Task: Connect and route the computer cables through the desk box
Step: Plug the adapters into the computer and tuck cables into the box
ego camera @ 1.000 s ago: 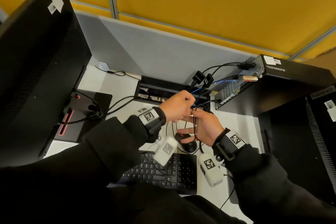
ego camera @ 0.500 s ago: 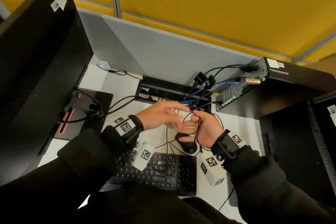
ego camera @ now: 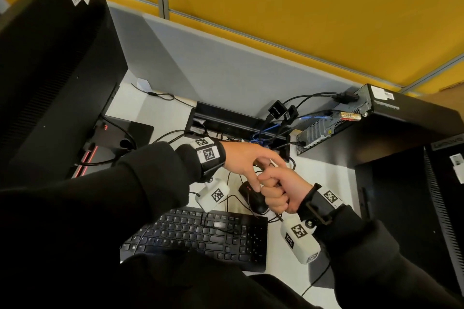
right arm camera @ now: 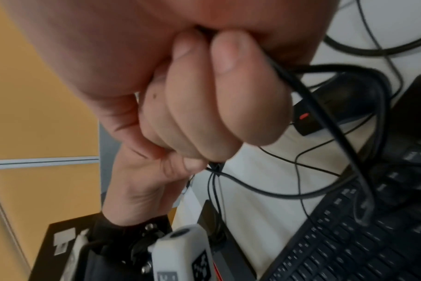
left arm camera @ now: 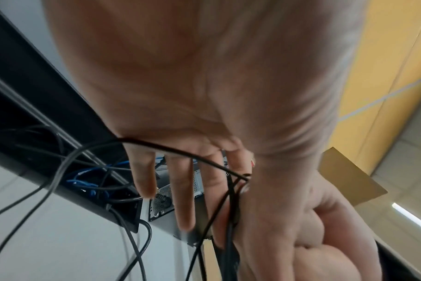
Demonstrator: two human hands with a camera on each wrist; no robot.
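1. Yellow partition panels [ego camera: 301, 7] rise behind a white desk [ego camera: 160, 118], with a grey screen [ego camera: 226, 70] along the desk's back edge.
2. At the left stands a big black monitor [ego camera: 50, 70]; at the right a small PC [ego camera: 351, 118] lies on its side, its perforated metal rear facing the desk box [ego camera: 226, 123].
3. That box is a long black slot running along the back edge, stuffed with blue and black leads.
4. Nearer me lie a black keyboard [ego camera: 206, 233] and a glossy mouse [ego camera: 253, 195], half hidden under the hands.
5. Over the mouse the two hands meet, knuckles touching.
6. Right hand [ego camera: 281, 190] is a closed fist around a bundle of thin black cable [right arm camera: 324, 106], whose loops hang down across the keyboard.
7. Left hand [ego camera: 248, 160] pinches the same cable between thumb and forefinger, its other fingers [left arm camera: 183, 190] straight and slightly spread; one strand arcs across them toward the box.
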